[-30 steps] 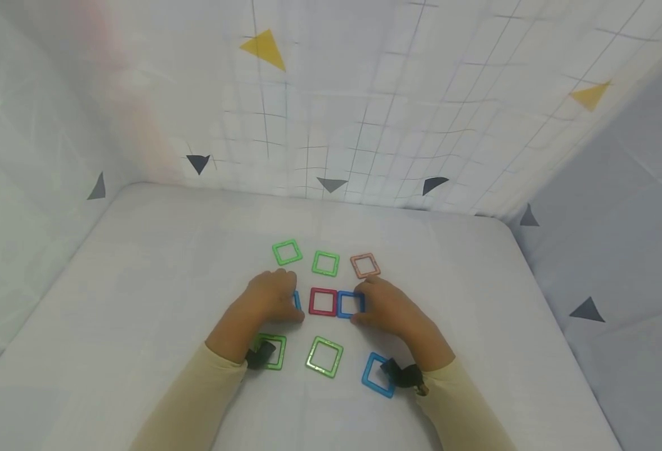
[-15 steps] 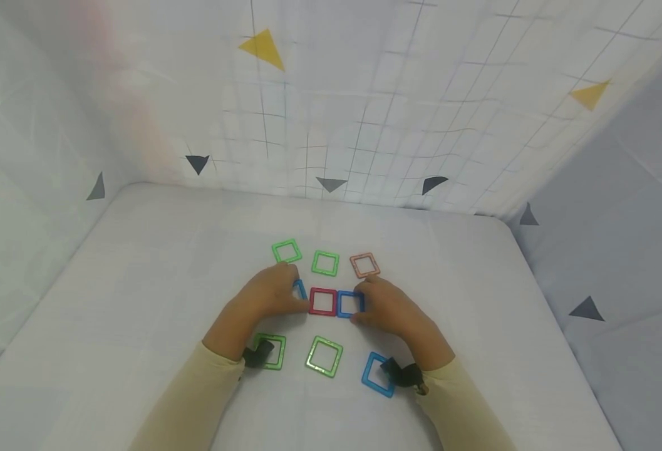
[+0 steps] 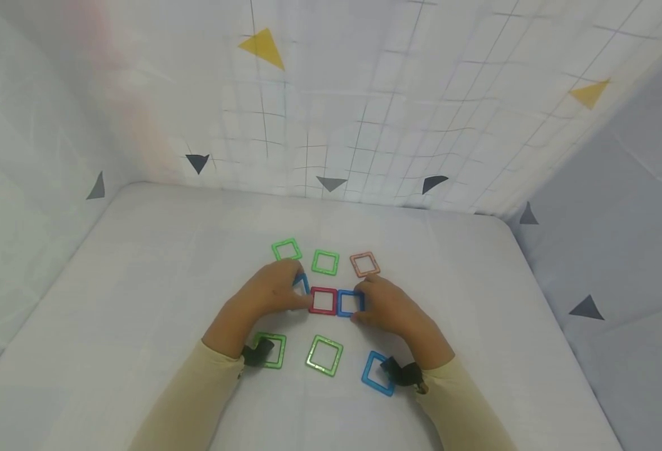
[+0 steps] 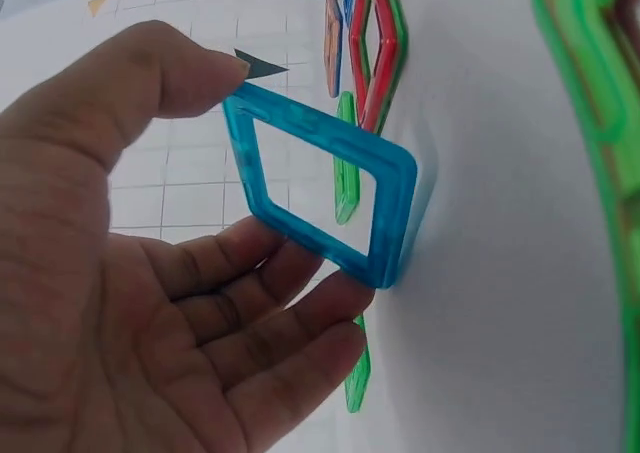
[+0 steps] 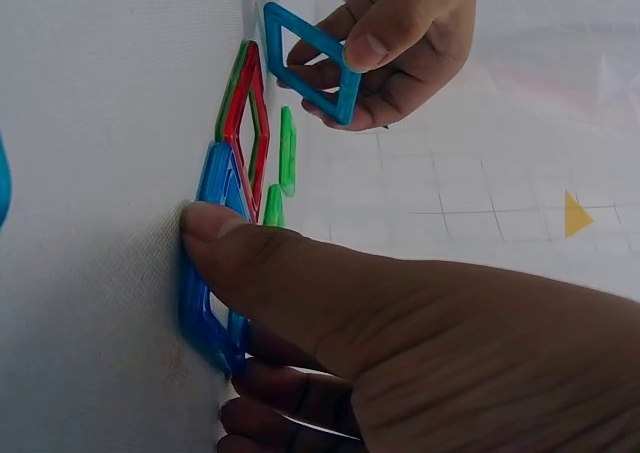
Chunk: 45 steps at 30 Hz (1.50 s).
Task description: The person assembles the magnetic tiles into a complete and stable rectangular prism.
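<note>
My left hand (image 3: 268, 289) pinches a light blue square magnetic tile (image 4: 393, 223) between thumb and fingers. That tile is tilted and stands off the table at the left of a red square tile (image 3: 323, 290); whether they touch I cannot tell. In the right wrist view a green layer (image 5: 235, 88) shows under the red one. Joined to the red tile's right side lies a dark blue square tile (image 3: 339, 304). My right hand (image 3: 389, 308) grips its right side with thumb and fingers, partly covering it.
Behind lie two green tiles (image 3: 325, 252) and an orange tile (image 3: 354, 267). Nearer are a green tile (image 3: 311, 349), another green tile (image 3: 282, 352) partly under the left wrist camera, and a blue tile (image 3: 367, 366) by the right one. A white wall (image 3: 331, 125) rises behind the table.
My left hand has moved right and slightly away with the light blue tile, up to the red tile's left side. The right hand keeps its place on the dark blue tile.
</note>
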Available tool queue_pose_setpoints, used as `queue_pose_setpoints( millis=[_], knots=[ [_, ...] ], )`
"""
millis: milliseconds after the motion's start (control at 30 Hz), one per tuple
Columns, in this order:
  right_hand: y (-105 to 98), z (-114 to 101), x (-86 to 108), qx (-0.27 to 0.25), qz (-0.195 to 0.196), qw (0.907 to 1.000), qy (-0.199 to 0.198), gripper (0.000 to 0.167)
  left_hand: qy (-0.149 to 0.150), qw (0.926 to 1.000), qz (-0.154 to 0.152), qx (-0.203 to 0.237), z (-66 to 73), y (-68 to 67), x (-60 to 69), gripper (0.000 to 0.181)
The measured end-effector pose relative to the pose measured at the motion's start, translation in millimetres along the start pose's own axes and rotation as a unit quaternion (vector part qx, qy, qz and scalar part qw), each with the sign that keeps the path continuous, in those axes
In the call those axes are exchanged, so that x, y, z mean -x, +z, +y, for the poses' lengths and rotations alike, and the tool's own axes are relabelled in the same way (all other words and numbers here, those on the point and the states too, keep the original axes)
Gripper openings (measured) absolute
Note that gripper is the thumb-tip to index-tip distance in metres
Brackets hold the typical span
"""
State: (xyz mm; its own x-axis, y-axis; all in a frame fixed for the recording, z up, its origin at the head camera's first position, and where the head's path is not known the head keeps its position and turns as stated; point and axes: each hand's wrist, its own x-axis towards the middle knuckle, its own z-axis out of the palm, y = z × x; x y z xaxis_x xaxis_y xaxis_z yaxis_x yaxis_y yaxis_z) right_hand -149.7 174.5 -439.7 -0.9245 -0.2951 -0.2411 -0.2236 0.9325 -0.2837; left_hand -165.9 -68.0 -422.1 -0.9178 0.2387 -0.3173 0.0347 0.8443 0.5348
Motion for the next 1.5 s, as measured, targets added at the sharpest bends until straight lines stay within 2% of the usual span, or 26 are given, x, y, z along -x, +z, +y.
queue_pose_setpoints(
  millis=[200,400,733,967,1500],
  knots=[
    [-0.6,-0.1,0.0,0.001,0.003,1.0,0.003,0.061,0.007,1.0,0.003,-0.001,-0.7,-4.9,1.2,0.066],
    [-0.9,-0.4,0.1,-0.005,0.001,0.9999,0.009,0.061,0.017,0.9998,-0.009,0.002,-4.8,-9.2,1.6,0.06],
    [-0.3,-1.6,0.6,-0.009,-0.001,0.9998,0.015,0.062,0.04,0.9967,-0.04,0.059,-14.5,-9.7,0.3,0.06],
    [-0.2,-1.5,0.6,-0.006,-0.002,0.9999,0.013,0.061,0.056,0.9935,-0.047,0.087,-19.8,-10.6,0.6,0.057],
    [-1.1,-2.4,0.8,-0.003,-0.003,0.9998,0.018,0.062,0.07,0.989,-0.057,0.117,-22.4,-7.7,-2.2,0.053]
  ],
)
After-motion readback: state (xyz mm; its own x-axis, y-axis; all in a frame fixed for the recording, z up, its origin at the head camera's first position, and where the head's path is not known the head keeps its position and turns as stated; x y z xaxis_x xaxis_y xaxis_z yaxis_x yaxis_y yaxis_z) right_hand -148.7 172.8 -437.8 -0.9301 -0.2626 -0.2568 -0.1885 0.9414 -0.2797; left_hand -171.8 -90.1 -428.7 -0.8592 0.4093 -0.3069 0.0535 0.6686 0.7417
